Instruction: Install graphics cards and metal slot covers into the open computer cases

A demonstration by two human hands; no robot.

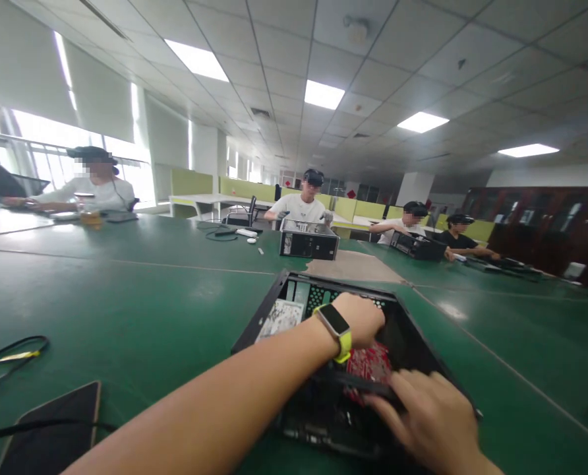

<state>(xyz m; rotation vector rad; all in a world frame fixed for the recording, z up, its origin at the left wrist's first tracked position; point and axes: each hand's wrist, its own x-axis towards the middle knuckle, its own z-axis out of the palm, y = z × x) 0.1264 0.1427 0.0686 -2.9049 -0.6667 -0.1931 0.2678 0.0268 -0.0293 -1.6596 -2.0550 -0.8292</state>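
Near left: phone (51, 429) and cable (12, 353) on table (150, 303). Right hand (432, 419) splayed flat on near rim of open PC case (257, 316), gripping nothing. Left hand (363, 318) curled inside over red circuit board (370, 363); can't tell its grip. Risk: smartwatch (334, 322) or knuckles could snag board or sheet-metal edges. Tight inside case; open table right and far.

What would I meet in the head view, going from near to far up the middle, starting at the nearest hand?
right hand → red board → left hand → brown patch on the table → far case → person in white
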